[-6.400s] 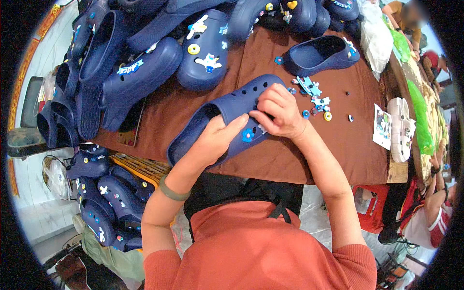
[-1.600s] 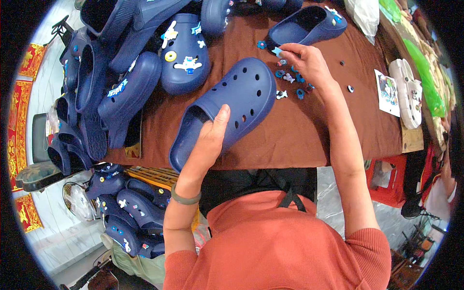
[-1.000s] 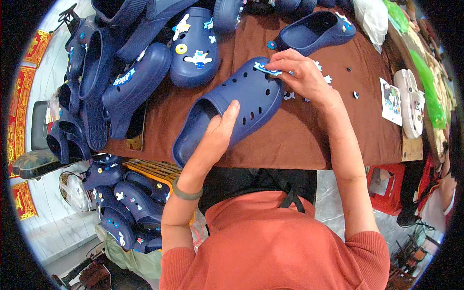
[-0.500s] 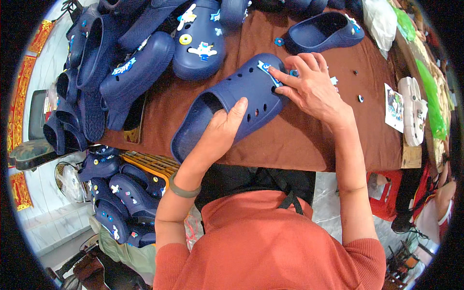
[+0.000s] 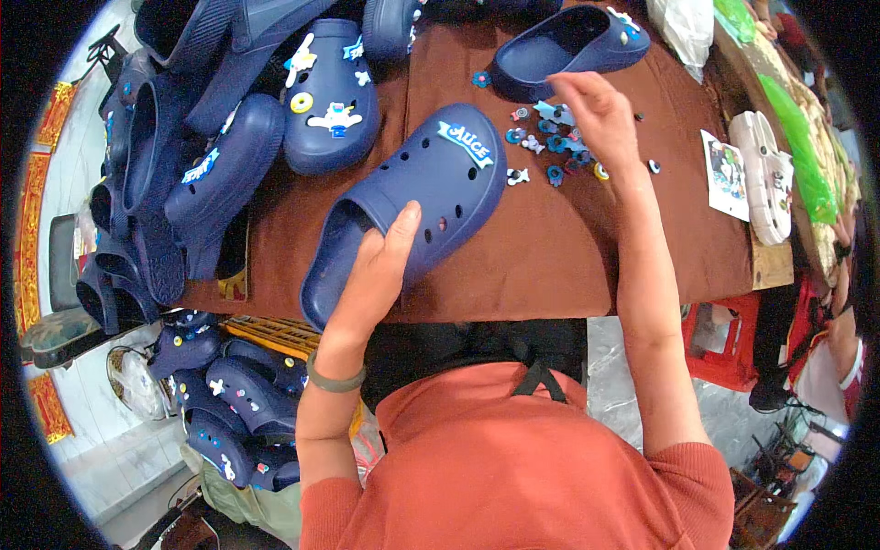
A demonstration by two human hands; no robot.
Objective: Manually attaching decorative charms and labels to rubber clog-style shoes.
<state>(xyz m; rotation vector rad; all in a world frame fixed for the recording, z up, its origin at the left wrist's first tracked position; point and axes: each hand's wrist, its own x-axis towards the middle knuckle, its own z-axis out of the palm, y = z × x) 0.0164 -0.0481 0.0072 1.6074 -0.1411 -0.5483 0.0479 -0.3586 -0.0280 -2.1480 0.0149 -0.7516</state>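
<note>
The clog (image 5: 431,197) was over the near edge of the table (image 5: 550,257), left of the middle, its heel by that edge and its toe slanting toward the far right corner. I couldn't tell whether its sole touched the cloth. A blue banner (image 5: 466,142) with white lettering lay across the tip of its toe; the holes around it were bare.

The person's left hand (image 5: 380,261) gripped the clog at its opening, thumb along the upper, the other fingers mostly hidden. The right hand (image 5: 600,115) was apart from it, fingers bent and drawn narrow, just beside a heap of small charms (image 5: 557,144); I couldn't tell from where I stood whether it pinched anything. One blue flower (image 5: 481,80) sat away from the heap, toward the far edge.

Beyond that, near the far edge, a second clog (image 5: 587,57) lay on its own with charms on its toe. Toward the right edge were a picture card (image 5: 726,174) and, just beside it, a white clog (image 5: 761,179). Along the left edge more navy clogs were piled, one charm-covered clog (image 5: 330,147) lying toe-first to the person. A white bag (image 5: 683,32) slumped at the far right corner.
</note>
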